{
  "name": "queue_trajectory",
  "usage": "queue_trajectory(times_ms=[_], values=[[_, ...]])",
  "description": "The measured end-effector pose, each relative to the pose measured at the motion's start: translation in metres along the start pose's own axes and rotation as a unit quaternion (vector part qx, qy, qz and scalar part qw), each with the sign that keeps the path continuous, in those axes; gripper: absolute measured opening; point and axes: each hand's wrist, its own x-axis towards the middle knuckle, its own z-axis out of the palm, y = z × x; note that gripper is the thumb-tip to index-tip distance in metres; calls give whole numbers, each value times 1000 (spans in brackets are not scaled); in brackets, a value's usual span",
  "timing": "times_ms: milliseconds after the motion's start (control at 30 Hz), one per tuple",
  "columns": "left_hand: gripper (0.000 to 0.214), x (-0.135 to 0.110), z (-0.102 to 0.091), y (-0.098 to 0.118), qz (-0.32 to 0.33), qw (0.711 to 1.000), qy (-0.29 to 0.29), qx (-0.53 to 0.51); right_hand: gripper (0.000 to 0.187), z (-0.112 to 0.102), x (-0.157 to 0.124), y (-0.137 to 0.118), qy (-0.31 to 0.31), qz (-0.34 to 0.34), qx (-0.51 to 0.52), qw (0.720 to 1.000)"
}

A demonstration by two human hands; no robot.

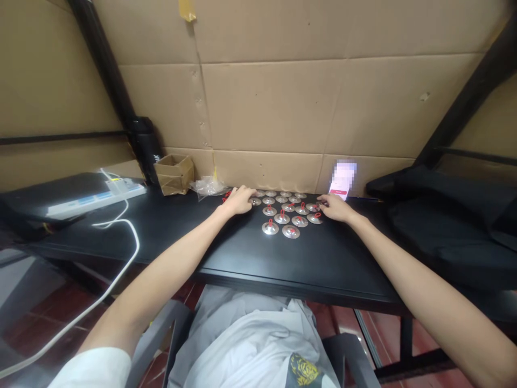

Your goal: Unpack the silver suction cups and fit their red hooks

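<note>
Several small metal finger cymbals (291,231) with red cord loops lie spread in loose rows on the black table (258,256). My left hand (241,200) rests at the left end of the back rows. Its fingers stretch toward a cymbal (255,202) at their tips, and none is plainly gripped. Red cords (226,196) show just behind that hand. At the right end, my right hand (334,207) lies low with its fingers reaching to the edge of another cymbal (313,207). Thumb and finger there look apart. The fingers partly hide the cymbals beside both hands.
A phone (343,180) leans on the cardboard wall (266,113) behind my right hand. Left of the cymbals are a crumpled clear plastic bag (209,186), a small cardboard box (174,175), a black bottle (145,148) and a white power strip (97,199). Black fabric (452,226) covers the right side.
</note>
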Motion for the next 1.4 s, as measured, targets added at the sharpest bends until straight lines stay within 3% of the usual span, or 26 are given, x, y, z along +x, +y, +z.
queue_trajectory(times_ms=[133, 233, 367, 500, 633, 767, 900, 1033, 1133, 1267, 1400], values=[[39, 3, -9, -22, -58, 998, -7, 7, 37, -1, 1, 2, -1, 19, -19, 1000], [34, 6, -13, -45, -100, 993, -22, -55, 35, -1, 1, 4, 9, 32, -2, 999], [24, 5, -19, -72, -101, 984, -47, -139, 27, -4, 1, 3, 30, 53, 46, 997], [24, 2, -22, -83, -85, 975, -97, -182, 17, -9, -2, -2, 22, 91, 62, 994], [20, 3, -18, -80, -89, 974, -102, -184, 25, -13, -5, -6, 13, 132, 128, 983], [14, 4, -14, -73, -85, 981, -78, -156, 40, -18, -8, -8, -26, 181, 236, 954], [13, 3, -10, -70, -78, 982, -63, -158, 37, -20, -11, -14, -22, 181, 280, 942], [23, 5, -7, -67, -82, 981, -25, -172, 32, -21, -14, -23, 13, 147, 260, 954], [19, 8, -8, -59, -80, 984, -11, -161, 37, -24, -17, -28, 57, 140, 198, 968], [9, 7, -11, -41, -37, 989, 17, -139, 30, -31, -20, -36, 126, 122, 118, 977], [11, 4, -9, -19, 17, 984, 52, -167, 16, -36, -25, -50, 158, 91, 143, 973]])
